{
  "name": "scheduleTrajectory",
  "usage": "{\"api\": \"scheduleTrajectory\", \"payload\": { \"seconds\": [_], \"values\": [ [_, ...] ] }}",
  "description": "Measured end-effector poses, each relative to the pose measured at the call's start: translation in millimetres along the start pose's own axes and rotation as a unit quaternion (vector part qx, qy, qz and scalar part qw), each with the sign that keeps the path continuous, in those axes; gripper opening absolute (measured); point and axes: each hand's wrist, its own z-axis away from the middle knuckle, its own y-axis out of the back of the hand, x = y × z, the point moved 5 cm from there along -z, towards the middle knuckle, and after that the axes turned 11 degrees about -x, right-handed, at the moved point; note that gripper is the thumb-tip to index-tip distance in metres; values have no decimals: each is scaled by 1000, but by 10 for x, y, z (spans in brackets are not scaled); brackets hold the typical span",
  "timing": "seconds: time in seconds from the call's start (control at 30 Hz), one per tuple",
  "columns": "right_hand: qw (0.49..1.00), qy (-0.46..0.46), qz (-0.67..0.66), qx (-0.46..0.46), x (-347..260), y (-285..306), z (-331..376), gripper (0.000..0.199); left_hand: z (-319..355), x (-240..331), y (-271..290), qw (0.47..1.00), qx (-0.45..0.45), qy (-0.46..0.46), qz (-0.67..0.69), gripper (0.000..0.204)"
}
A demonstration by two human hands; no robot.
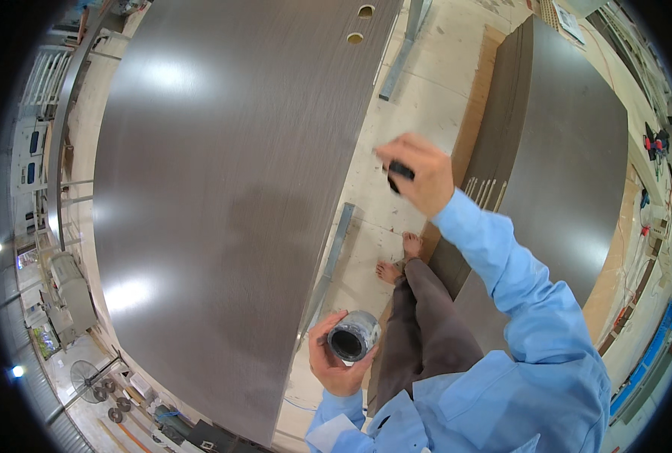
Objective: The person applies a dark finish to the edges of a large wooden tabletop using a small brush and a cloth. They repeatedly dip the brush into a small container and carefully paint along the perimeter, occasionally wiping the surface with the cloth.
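My left hand (337, 374) is wrapped round a small clear jar (365, 326), smeared grey on its wall, with dark stuff inside its round mouth. It is held beside the near right edge of a large dark grey-brown panel (223, 151) with a fine-lined surface. Farther forward and to the right, my right hand (426, 177) is closed on a small black object (401, 171). Motion blur hides what kind of object it is. That hand hangs over the gap between the two panel stacks, touching neither.
Two round holes pierce the panel's far end. Grey metal bars (337, 238) jut from beneath it. At right lies a stack of similar panels (570, 151), with several thin pale sticks (489, 190) by its edge. My bare feet (400, 260) stand on the pale floor between. A fan (85, 377) stands lower left.
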Motion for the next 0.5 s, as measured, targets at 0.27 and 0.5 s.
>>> {"api": "scheduleTrajectory", "payload": {
  "seconds": [0.27,0.5],
  "values": [
    [999,38,32,23,132,-6,-173,36,39,81,76,1000,21,12,-12,78],
    [972,78,-119,-188,-727,-487,700,45,121,136,69,998,62,14,-25,78]
  ]
}}
